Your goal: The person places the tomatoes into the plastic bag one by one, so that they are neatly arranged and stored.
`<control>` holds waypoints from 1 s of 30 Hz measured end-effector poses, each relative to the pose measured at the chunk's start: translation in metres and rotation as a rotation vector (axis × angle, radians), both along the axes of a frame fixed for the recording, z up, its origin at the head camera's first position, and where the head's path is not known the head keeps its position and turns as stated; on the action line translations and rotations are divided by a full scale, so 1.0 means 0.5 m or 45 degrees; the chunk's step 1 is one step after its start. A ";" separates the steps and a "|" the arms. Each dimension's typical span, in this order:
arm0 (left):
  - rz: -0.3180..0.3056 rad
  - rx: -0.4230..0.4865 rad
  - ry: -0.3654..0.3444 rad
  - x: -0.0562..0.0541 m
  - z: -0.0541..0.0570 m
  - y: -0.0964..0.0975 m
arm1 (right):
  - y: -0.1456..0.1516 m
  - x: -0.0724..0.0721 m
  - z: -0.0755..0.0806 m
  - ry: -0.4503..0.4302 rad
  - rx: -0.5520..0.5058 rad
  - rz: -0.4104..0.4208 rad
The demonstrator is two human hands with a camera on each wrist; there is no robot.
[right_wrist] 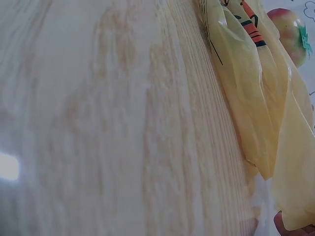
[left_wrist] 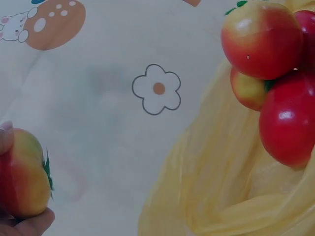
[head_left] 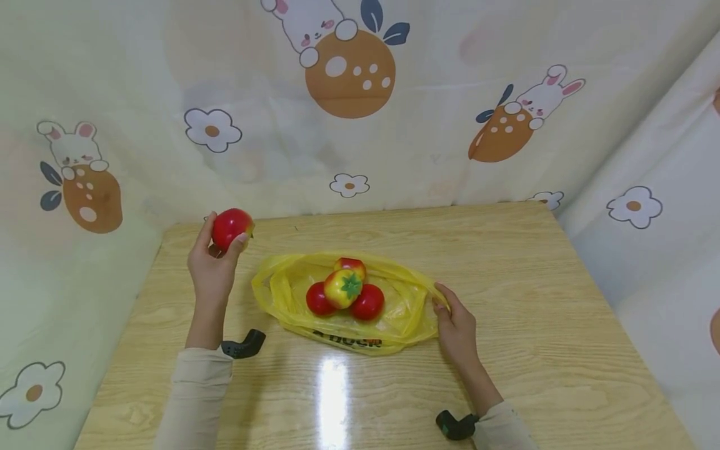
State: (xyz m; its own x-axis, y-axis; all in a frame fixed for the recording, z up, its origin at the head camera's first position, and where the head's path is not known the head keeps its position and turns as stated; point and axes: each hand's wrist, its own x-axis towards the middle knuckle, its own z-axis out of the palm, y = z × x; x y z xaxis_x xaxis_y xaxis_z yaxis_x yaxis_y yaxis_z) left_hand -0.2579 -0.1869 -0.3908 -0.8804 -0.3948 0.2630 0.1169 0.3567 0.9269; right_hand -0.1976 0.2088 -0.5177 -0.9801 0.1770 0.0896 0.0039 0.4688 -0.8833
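Observation:
My left hand (head_left: 212,272) holds a shiny red-and-yellow tomato (head_left: 230,229) up at the table's far left, fingers and thumb curled about it. The left wrist view shows this tomato (left_wrist: 23,172) with its green leafy top facing right. To its right lies a yellow plastic bag (head_left: 287,294), its mouth spread wide. Several similar tomatoes are piled inside, one yellowish tomato (head_left: 342,289) on top with its green calyx showing. My right hand (head_left: 458,326) pinches the right edge of the bag. In the right wrist view, only a bit of the fingers (right_wrist: 295,231) shows beneath the plastic.
Everything rests on a light wood-grain table (head_left: 523,300). Black angled devices sit by both wrists, one by the left wrist (head_left: 244,345) and one by the right wrist (head_left: 455,426). A pale curtain (head_left: 416,150) printed with rabbits and flowers hangs behind and at the sides.

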 end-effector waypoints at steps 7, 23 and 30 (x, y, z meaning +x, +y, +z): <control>-0.026 0.054 -0.001 0.008 -0.004 0.005 | 0.000 0.002 -0.002 0.043 0.026 -0.014; -0.200 0.137 -0.020 0.012 -0.001 0.038 | 0.000 0.004 -0.010 0.086 -0.042 0.003; -0.236 0.130 -0.029 0.012 -0.003 0.047 | 0.000 0.003 -0.012 0.113 -0.034 0.001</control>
State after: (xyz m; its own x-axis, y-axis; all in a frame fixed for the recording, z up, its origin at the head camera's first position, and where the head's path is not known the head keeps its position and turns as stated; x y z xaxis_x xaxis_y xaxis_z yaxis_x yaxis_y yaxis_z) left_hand -0.2519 -0.1632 -0.3923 -0.9456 -0.2494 0.2090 0.1502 0.2351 0.9603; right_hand -0.1960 0.2089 -0.5236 -0.9686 0.1796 0.1717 -0.0756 0.4454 -0.8922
